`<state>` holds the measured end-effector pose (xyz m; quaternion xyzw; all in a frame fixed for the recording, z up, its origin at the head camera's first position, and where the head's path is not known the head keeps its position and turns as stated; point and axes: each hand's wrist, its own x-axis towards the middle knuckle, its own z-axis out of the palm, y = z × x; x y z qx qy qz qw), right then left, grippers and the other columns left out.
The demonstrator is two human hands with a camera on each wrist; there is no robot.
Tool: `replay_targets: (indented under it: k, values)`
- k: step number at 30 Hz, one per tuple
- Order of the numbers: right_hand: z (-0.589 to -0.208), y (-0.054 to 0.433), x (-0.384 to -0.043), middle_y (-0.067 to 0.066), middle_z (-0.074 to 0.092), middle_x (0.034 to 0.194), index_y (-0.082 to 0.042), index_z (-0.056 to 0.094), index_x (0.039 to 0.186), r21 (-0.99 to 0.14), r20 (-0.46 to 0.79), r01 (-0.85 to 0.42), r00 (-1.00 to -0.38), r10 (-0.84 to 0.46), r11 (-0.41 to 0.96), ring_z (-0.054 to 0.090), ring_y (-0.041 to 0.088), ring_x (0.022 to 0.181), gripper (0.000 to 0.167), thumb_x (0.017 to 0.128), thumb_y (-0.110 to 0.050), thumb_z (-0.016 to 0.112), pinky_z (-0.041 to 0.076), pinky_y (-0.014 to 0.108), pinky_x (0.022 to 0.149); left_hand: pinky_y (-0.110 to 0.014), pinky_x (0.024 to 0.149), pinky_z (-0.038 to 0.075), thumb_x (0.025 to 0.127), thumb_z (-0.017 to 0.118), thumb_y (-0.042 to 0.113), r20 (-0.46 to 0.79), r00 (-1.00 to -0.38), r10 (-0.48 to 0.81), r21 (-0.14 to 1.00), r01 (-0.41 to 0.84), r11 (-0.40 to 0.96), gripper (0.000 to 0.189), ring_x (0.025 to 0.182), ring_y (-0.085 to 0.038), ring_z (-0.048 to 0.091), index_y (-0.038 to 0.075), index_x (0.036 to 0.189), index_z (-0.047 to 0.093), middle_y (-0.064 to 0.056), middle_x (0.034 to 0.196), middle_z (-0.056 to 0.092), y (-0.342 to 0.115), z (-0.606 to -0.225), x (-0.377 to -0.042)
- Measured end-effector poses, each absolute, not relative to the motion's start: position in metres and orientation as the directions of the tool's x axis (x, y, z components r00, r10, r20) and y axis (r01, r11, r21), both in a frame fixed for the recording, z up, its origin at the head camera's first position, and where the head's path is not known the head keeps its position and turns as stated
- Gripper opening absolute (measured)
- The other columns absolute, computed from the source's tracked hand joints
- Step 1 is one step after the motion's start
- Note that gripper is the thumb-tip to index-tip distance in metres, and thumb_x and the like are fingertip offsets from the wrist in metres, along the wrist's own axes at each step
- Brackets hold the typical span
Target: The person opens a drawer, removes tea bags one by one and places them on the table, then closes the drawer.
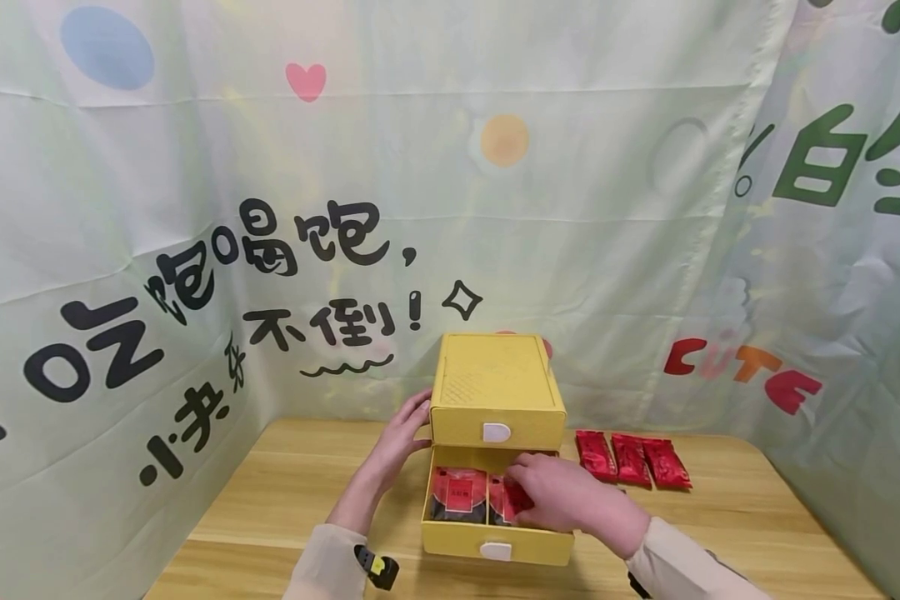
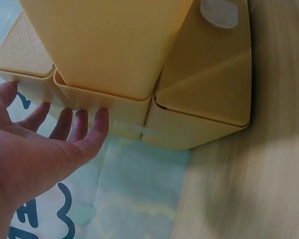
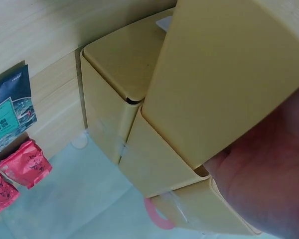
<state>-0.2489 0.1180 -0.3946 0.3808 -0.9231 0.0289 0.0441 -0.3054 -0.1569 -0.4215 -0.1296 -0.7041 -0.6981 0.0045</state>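
A yellow drawer box [image 1: 498, 371] stands on the table with one drawer [image 1: 450, 538] pulled out. Inside this drawer, a red and black packet [image 1: 459, 495] lies in the left part, and a similar packet [image 1: 497, 502] shows in the right part, partly hidden. My right hand [image 1: 562, 493] reaches into the drawer's right side and pinches a small red packet [image 1: 520, 497] between thumb and fingers. In the right wrist view, the drawer's wall hides the fingertips. My left hand [image 2: 55, 144] steadies the box's left side, fingertips touching it and fingers spread.
Three red packets [image 1: 632, 461] lie in a row on the wooden table [image 1: 742, 517], right of the box. A dark blue packet [image 3: 12, 109] lies near them in the right wrist view. Another drawer [image 2: 209, 74] of the box is closed below the pulled-out one. A printed curtain [image 1: 390, 167] hangs behind.
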Motion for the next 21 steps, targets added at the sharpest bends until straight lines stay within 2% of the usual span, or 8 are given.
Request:
replay_targets:
  k: [7,13,21]
  values:
    - [-0.3966,0.1122,-0.2507,0.000,0.062,0.093,-0.009,0.073,0.110,-0.001,0.075,-0.674,-0.737,-0.672,0.739,0.063,0.018,0.082,0.044,0.079,-0.037,0.088,0.057,0.040,0.073,-0.049,0.100,0.051,0.111,0.048,0.038,0.195,-0.963,0.188,0.980,0.197,-0.012,0.060,0.136,-0.041,0.045,0.005,0.159,0.038,-0.026,0.152,0.046,-0.1575,-0.4216,-0.3050]
    - [-0.3969,0.1110,-0.2507,0.000,0.060,0.092,-0.009,0.073,0.108,0.016,0.104,-0.679,-0.729,-0.676,0.734,0.062,0.017,0.080,0.046,0.076,-0.038,0.090,0.057,0.039,0.071,-0.046,0.096,0.053,0.110,0.047,0.043,0.217,-0.957,0.194,0.975,0.222,0.001,0.063,0.133,-0.040,0.048,0.004,0.159,0.038,-0.027,0.150,0.047,-0.1575,-0.4214,-0.3055]
    - [-0.4011,0.1122,-0.2521,-0.002,0.058,0.090,-0.011,0.073,0.104,0.003,0.148,-0.697,-0.709,-0.690,0.717,0.057,0.013,0.076,0.046,0.074,-0.038,0.093,0.056,0.036,0.070,-0.053,0.100,0.050,0.111,0.048,0.033,0.180,-0.968,0.173,0.984,0.179,-0.024,0.056,0.135,-0.040,0.046,0.005,0.158,0.039,-0.025,0.153,0.046,-0.1565,-0.4188,-0.3030]
